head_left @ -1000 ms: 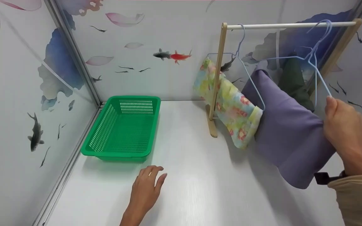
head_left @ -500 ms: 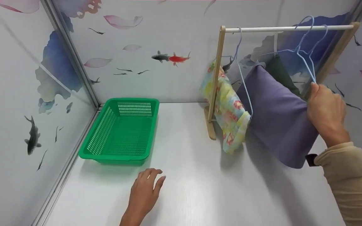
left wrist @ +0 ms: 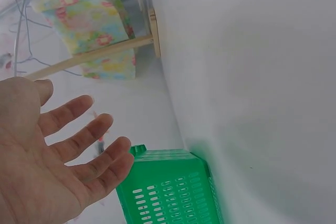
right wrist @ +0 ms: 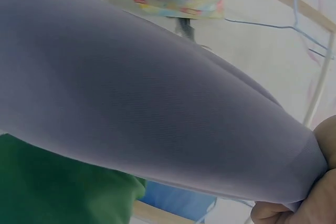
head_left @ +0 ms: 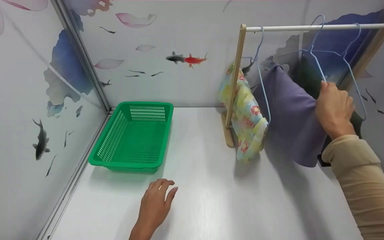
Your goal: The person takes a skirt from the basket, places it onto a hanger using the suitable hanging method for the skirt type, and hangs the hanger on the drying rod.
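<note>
My right hand (head_left: 335, 108) grips the lower corner of a light blue clothes hanger (head_left: 317, 61) together with the edge of a purple cloth (head_left: 287, 116). The hanger's hook stands at the rack's rail (head_left: 285, 28), and the cloth droops to the left of the hand. Up close in the right wrist view, fingers (right wrist: 320, 203) pinch the purple cloth (right wrist: 173, 108) at its end. My left hand (head_left: 155, 203) hovers in front of the green basket with relaxed fingers, palm and spread fingers showing in the left wrist view. It holds nothing.
A floral cloth (head_left: 247, 116) hangs on another hanger by the rack's left wooden post (head_left: 235, 80). Dark green cloth (head_left: 307, 73) hangs behind the purple one, beside a hanger (head_left: 353, 79) at right. A green plastic basket (head_left: 125, 164) stands at left. Printed walls enclose the white table (head_left: 205, 200).
My right hand has moved left and slightly up, carrying the purple cloth and its hanger away from the hanger at right. The floral cloth has swung round slightly. My left hand stays put.
</note>
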